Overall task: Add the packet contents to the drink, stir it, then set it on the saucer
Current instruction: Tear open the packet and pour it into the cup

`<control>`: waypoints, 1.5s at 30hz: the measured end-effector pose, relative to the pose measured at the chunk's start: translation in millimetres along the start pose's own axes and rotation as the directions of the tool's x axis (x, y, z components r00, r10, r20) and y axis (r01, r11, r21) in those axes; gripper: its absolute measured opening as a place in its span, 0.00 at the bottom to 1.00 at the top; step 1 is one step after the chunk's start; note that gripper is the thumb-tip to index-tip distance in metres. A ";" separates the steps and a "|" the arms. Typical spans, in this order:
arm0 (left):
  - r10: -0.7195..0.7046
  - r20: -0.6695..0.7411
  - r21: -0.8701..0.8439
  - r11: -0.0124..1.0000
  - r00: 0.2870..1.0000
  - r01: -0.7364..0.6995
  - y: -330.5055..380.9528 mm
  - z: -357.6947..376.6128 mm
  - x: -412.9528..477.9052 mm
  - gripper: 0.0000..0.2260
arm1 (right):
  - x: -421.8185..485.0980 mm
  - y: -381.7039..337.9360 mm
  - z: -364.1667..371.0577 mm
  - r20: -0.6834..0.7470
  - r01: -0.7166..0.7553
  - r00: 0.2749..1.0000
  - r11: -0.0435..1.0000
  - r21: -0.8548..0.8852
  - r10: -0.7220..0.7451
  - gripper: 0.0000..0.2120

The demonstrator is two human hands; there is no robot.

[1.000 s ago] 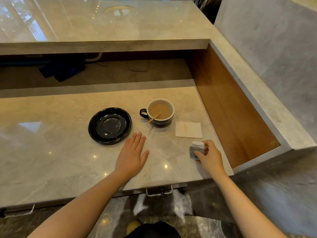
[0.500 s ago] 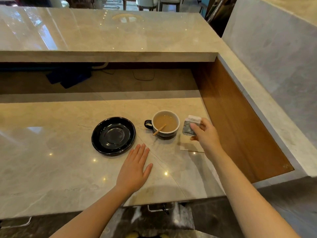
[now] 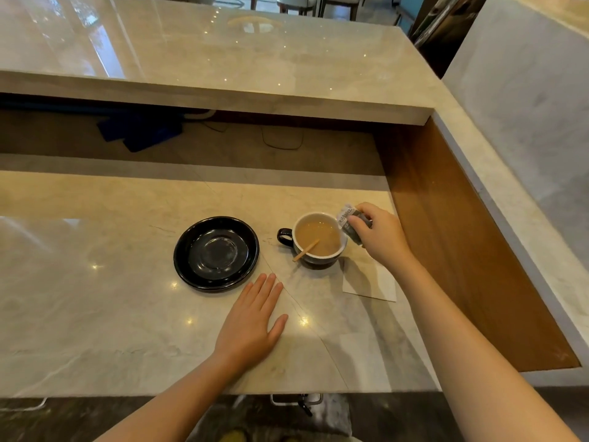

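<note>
A dark cup (image 3: 318, 260) of light-brown drink stands on the marble counter, handle to the left, with a wooden stir stick (image 3: 306, 250) leaning in it. My right hand (image 3: 381, 234) holds a small grey-and-white packet (image 3: 349, 220) tilted over the cup's right rim. An empty black saucer (image 3: 216, 252) lies to the left of the cup. My left hand (image 3: 250, 323) rests flat and open on the counter, in front of the saucer.
A white paper napkin (image 3: 371, 282) lies right of the cup, partly under my right forearm. A wooden side panel (image 3: 462, 237) walls the counter's right side. A raised marble ledge (image 3: 223, 59) overhangs the back, with a dark blue cloth (image 3: 140, 132) beneath it.
My right hand has carried the packet from the counter's front edge up to the cup's right rim and tipped it. My left hand has stayed flat.
</note>
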State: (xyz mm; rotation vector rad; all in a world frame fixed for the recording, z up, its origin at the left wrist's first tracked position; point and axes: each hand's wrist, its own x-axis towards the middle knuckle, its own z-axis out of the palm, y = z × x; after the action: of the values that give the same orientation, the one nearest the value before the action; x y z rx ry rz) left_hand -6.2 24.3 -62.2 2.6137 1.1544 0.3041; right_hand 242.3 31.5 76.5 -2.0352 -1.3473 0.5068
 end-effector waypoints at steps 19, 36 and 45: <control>0.014 0.025 0.007 1.000 1.000 -0.014 0.4 -3.3 0.0 0.28 | 17.3 -7.8 -5.2 0.123 0.057 0.992 0.973 -0.225 -0.030 0.08; 0.007 0.037 0.003 1.000 0.999 -0.007 1.6 -5.6 0.4 0.27 | 13.0 -9.0 -2.0 0.049 0.053 0.998 0.997 -0.059 -0.050 0.10; 0.009 0.034 0.009 1.000 0.999 -0.009 0.6 -4.3 0.8 0.28 | 13.7 -9.4 -1.7 0.050 0.063 0.997 0.996 -0.062 -0.060 0.08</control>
State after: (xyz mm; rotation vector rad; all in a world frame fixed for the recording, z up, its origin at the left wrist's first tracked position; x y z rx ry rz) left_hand -6.5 25.2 -57.9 2.6223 1.1353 0.2558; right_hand 242.6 46.0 84.6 -2.0372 -1.4668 0.4947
